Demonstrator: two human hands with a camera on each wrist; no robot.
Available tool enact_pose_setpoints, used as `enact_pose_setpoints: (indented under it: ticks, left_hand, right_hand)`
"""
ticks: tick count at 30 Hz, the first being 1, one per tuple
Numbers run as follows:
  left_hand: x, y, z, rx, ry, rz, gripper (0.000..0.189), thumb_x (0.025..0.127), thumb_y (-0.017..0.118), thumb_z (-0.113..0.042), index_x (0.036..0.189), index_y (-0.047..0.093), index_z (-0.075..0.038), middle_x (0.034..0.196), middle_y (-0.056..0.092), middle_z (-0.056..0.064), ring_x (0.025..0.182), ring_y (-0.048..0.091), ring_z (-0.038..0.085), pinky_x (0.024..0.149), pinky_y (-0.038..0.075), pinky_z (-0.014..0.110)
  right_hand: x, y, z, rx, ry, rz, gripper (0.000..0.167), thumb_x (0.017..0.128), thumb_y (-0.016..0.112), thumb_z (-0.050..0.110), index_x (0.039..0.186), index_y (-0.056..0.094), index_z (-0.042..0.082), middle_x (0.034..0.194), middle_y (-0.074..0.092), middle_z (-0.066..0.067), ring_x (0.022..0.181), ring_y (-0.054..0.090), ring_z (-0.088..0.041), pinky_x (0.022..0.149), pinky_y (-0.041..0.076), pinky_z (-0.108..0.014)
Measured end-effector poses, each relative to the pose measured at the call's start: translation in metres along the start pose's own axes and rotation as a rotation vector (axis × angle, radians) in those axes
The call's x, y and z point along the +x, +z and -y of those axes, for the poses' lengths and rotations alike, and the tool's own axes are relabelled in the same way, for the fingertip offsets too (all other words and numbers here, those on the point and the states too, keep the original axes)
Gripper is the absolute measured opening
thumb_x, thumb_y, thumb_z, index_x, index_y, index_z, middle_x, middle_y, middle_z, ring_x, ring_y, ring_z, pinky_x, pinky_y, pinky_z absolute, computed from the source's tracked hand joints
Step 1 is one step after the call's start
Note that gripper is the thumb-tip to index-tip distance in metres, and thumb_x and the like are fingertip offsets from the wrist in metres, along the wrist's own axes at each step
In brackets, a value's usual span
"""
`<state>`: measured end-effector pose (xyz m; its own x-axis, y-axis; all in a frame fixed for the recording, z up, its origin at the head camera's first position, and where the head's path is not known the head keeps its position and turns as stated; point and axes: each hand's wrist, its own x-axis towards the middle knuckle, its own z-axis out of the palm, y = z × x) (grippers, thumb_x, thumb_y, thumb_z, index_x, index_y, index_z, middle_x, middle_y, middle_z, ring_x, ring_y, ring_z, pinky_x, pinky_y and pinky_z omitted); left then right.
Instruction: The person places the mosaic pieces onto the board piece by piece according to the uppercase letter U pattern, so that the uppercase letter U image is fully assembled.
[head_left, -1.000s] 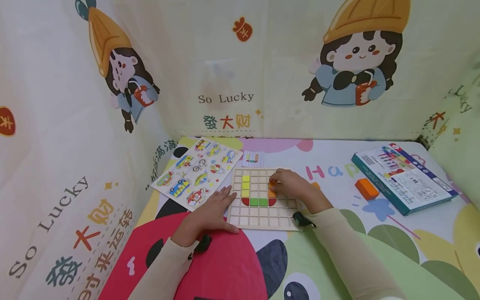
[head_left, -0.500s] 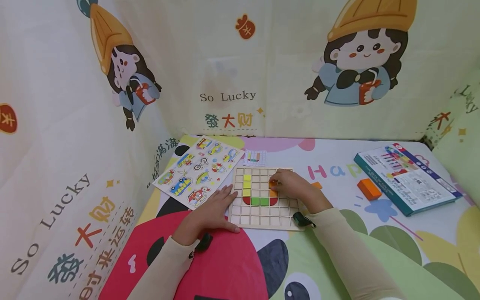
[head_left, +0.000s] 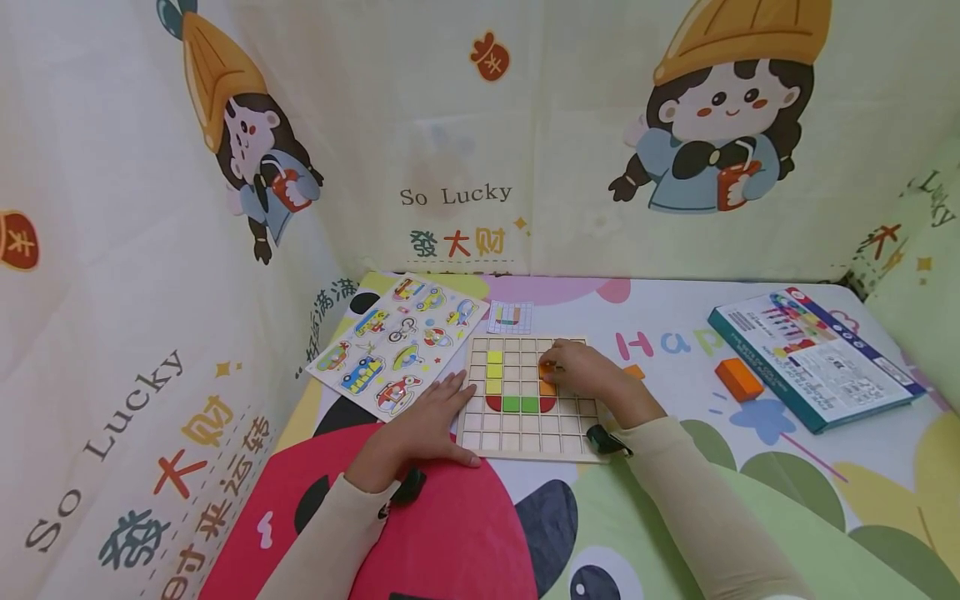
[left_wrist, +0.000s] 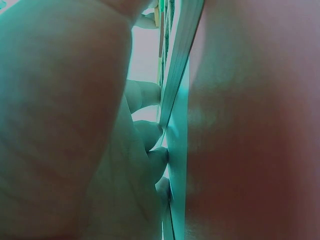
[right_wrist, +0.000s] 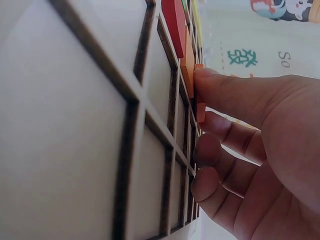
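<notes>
A wooden grid board (head_left: 491, 440) lies on the table with a U of coloured blocks in its cells. Yellow blocks (head_left: 493, 372) form the left side, green blocks (head_left: 520, 404) the bottom between two red corner blocks (head_left: 492, 403). An orange block (right_wrist: 187, 67) sits above the right corner. Just beyond it, my right hand (head_left: 592, 372) pinches another orange block (right_wrist: 201, 112) between thumb and index finger at the board; whether it is fully down in its cell is hidden. My left hand (head_left: 425, 427) rests with extended fingers at the board's left edge.
A small pattern card (head_left: 511, 317) lies behind the board. To the left is a vehicle picture board (head_left: 401, 346). An orange block (head_left: 738, 379) stands beside a flat box (head_left: 813, 358) at the right. Another orange piece (head_left: 634, 371) shows behind my right wrist.
The head view has shifted very slightly. Both hands and the blocks keep the same places on the board.
</notes>
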<state>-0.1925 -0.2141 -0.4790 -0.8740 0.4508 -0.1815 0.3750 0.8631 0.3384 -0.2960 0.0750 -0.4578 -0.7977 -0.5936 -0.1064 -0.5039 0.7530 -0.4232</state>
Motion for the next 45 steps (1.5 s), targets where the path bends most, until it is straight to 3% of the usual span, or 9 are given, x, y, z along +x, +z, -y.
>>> enact_pose_setpoints:
  ticks: [9,16,22,32,36,39,45]
  left_hand:
    - [0.001,0.003,0.001,-0.016,0.024,-0.006,0.121,0.063,0.072,-0.076,0.156,0.025,-0.015,0.163,0.009,0.004,0.148,0.004,0.023,0.117,0.012,0.043]
    - [0.002,0.004,0.0,-0.01,0.014,-0.002,0.121,0.063,0.071,-0.076,0.156,0.024,-0.017,0.163,0.008,0.003,0.148,0.004,0.021,0.117,0.011,0.041]
    - [0.002,0.004,0.001,0.009,0.003,0.006,0.121,0.063,0.07,-0.077,0.156,0.023,-0.018,0.163,0.007,0.002,0.148,0.003,0.02,0.117,0.012,0.041]
    - [0.001,0.002,0.002,-0.001,-0.008,-0.001,0.121,0.062,0.073,-0.075,0.156,0.023,-0.018,0.163,0.008,0.002,0.148,0.003,0.02,0.117,0.012,0.042]
    - [0.0,0.001,0.001,-0.01,-0.015,-0.001,0.121,0.062,0.074,-0.074,0.156,0.023,-0.019,0.163,0.008,0.001,0.148,0.003,0.02,0.117,0.012,0.041]
    - [0.0,0.001,0.001,-0.02,-0.018,0.002,0.121,0.062,0.074,-0.074,0.156,0.023,-0.019,0.163,0.008,0.001,0.148,0.004,0.02,0.117,0.013,0.041]
    - [0.001,0.001,0.001,-0.013,-0.011,0.002,0.121,0.062,0.073,-0.075,0.156,0.023,-0.019,0.163,0.008,0.001,0.148,0.004,0.02,0.117,0.011,0.04]
  right_hand:
    - [-0.002,-0.001,0.002,0.021,0.035,0.016,0.029,0.091,0.071,0.021,0.117,0.07,0.01,0.108,0.059,-0.002,0.099,0.052,-0.023,0.092,0.048,-0.039]
    - [-0.006,-0.002,-0.001,0.008,-0.001,-0.003,0.026,0.091,0.07,0.018,0.116,0.071,0.008,0.106,0.06,-0.003,0.097,0.053,-0.023,0.09,0.048,-0.04]
    - [-0.017,-0.007,-0.019,0.025,-0.035,-0.056,0.027,0.092,0.068,0.015,0.117,0.069,0.004,0.109,0.061,-0.007,0.099,0.056,-0.025,0.092,0.047,-0.043]
    - [-0.04,-0.017,-0.049,0.036,0.025,-0.099,0.029,0.09,0.069,0.013,0.116,0.068,0.0,0.109,0.062,-0.012,0.099,0.057,-0.029,0.09,0.047,-0.046]
    - [-0.046,-0.021,-0.06,0.019,0.074,-0.108,0.032,0.089,0.07,0.011,0.119,0.067,0.0,0.118,0.063,-0.017,0.124,0.047,-0.039,0.105,0.035,-0.053]
    - [-0.05,-0.023,-0.068,0.019,0.107,-0.106,0.033,0.088,0.07,0.009,0.12,0.066,-0.001,0.122,0.061,-0.019,0.13,0.041,-0.042,0.108,0.029,-0.055]
    - [-0.056,-0.03,-0.079,0.037,0.16,-0.1,0.033,0.087,0.072,0.006,0.119,0.066,-0.001,0.108,0.061,-0.014,0.105,0.054,-0.036,0.095,0.045,-0.051]
